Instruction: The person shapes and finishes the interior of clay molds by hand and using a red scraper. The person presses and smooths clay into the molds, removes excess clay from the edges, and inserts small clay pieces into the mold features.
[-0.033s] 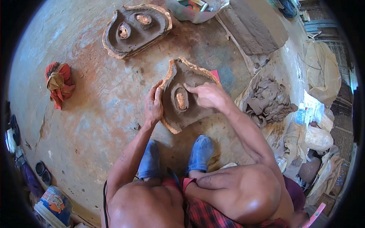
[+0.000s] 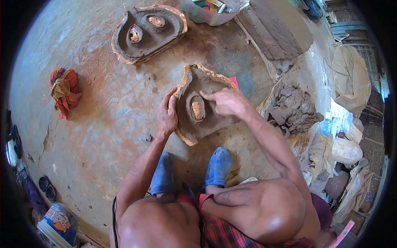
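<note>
On the floor before me lies a mould [image 2: 198, 129] lined with grey clay, its rough pale-orange rim curving to a point at the far end. An oval clay collar inside it surrounds an orange-brown lump [image 2: 196, 110]. My left hand [image 2: 167, 113] grips the mould's left rim, thumb near the edge and fingers along the side. Over the right part of the mould is my right hand [image 2: 229, 102], its index finger stretched out and its tip touching the clay just above the collar. The other fingers of that hand curl under and are partly hidden; I see nothing held in it.
A second clay-lined mould [image 2: 149, 43] with two collars lies farther off. To the right are a clay heap [image 2: 291, 107] and a big clay slab [image 2: 271, 33]. A red cloth bundle [image 2: 65, 91] sits left, a basin [image 2: 211, 16] at the back, a bucket [image 2: 58, 223] near left.
The back of my right hand has shifted very slightly, with the fingertip still at the same spot on the clay. Nothing else has visibly moved.
</note>
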Demonstrator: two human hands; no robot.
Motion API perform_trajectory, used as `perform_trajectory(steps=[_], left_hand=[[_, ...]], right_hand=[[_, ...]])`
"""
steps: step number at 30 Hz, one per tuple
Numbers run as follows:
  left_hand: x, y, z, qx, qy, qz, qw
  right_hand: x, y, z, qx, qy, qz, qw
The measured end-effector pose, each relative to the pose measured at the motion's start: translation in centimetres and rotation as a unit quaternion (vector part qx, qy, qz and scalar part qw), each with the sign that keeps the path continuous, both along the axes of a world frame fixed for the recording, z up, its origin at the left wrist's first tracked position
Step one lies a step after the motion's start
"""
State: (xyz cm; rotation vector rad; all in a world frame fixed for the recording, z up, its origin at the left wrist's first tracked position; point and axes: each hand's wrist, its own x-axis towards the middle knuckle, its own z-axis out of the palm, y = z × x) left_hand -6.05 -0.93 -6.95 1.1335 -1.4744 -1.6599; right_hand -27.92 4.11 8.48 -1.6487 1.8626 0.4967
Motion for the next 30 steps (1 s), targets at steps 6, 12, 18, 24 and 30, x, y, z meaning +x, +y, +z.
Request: perform_trajectory(steps=[6,12,18,24,30], left_hand=[[0.0,-0.1,0.3,0.018,0.011,-0.002,1.0],[0.4,-0.3,1.3,0.024,-0.007,-0.012,1.0],[0.0,-0.1,1.9,-0.018,-0.041,-0.015,0.999],[-0.4,0.1,1.8,0.017,-0.012,-0.006,1.0],[0.6,-0.2,0.6,0.022,-0.001,0.009,1.0]], right_hand=[[-0.3,-1.7,-1.6,-0.057,0.002,0.096,0.994],[0.5,-0.7,0.0,0.006,0.01,0.02,1.0],[3.3,5.1,-0.6,0.043,-0.036,-0.09,0.994],[5.6,11.5,-0.8,0.001,-0.131,-0.137,0.982],[4.4,5.6,0.2,-0.204,-0.152,-0.276,0.927]])
